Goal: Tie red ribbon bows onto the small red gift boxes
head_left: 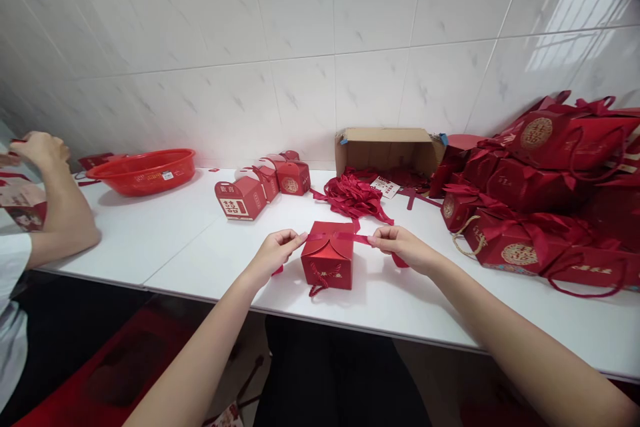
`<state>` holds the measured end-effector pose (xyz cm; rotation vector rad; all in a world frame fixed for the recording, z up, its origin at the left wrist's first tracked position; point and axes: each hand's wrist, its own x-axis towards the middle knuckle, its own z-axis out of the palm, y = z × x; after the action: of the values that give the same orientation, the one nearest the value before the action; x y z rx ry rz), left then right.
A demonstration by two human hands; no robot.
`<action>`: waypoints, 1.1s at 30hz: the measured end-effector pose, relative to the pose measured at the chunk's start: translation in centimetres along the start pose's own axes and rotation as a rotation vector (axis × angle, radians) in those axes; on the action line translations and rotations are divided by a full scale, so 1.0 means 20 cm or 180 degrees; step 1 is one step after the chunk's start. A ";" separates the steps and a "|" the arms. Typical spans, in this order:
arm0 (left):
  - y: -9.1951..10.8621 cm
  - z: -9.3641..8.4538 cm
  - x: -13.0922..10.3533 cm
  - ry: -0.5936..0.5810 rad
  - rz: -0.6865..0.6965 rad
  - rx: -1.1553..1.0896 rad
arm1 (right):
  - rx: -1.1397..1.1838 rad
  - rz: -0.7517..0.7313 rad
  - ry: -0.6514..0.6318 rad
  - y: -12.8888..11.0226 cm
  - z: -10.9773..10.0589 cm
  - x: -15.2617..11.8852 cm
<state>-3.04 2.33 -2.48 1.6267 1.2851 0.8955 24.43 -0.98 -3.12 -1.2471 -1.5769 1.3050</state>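
A small red gift box (327, 270) with gold lettering and a twisted cord handle stands on the white table in front of me. A dark red ribbon (361, 239) runs across its folded top. My left hand (280, 252) pinches the ribbon at the box's left edge. On the other side, my right hand (400, 245) pinches the ribbon a little away from the box, and a loose end hangs below the fingers. The stretch between both hands looks taut. Just behind the box lies a heap of cut red ribbons (353, 197).
An open cardboard carton (390, 135) holding ribbons stands against the tiled wall. Finished red boxes (525, 180) are piled at right. Smaller red boxes (245, 199) stand back left, near a red plastic basin (145, 173). A co-worker's arm (67, 213) rests at far left.
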 end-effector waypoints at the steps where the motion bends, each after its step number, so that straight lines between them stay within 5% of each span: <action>1: -0.01 -0.01 0.00 0.0176 0.0092 0.0121 | -0.0172 0.0014 0.0106 0.01 0.01 0.00; 4: -0.04 -0.03 -0.03 0.1330 0.0612 0.0711 | -0.0697 -0.0396 0.1173 0.04 0.03 -0.02; 6: -0.04 -0.04 -0.09 0.1682 0.0812 0.1065 | -0.0924 -0.0715 0.1819 0.05 0.05 -0.07; 7: -0.04 -0.05 -0.13 0.1475 0.0820 0.1157 | -0.1019 -0.0760 0.1820 0.04 0.06 -0.11; 10: -0.01 -0.04 -0.22 0.0298 0.0653 0.1177 | -0.1330 -0.0591 0.0943 0.03 0.14 -0.19; 12: 0.00 -0.01 -0.24 0.0013 0.0489 0.1194 | -0.1411 -0.0431 0.0619 0.03 0.20 -0.21; 16: -0.02 0.04 -0.16 -0.0065 0.0099 0.0350 | -0.0050 0.0005 0.1079 0.08 0.29 -0.15; 20: -0.03 0.06 -0.07 0.0175 -0.0521 -0.1958 | 0.2480 0.0346 0.1527 0.09 0.26 -0.09; 23: 0.00 0.03 -0.05 0.0474 -0.0942 -0.3398 | 0.3629 0.0603 0.1717 0.05 0.21 -0.06; 27: 0.06 -0.03 -0.06 0.0763 -0.0835 -0.3883 | 0.4088 0.0588 0.2038 0.03 0.16 -0.07; 33: 0.15 -0.13 -0.07 0.1067 -0.0258 -0.3420 | 0.3604 -0.0178 0.2196 -0.02 0.11 -0.10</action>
<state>-4.53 1.22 1.16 0.5874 0.7922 1.4960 22.79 -3.57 -3.12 -0.7365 -0.2456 1.2169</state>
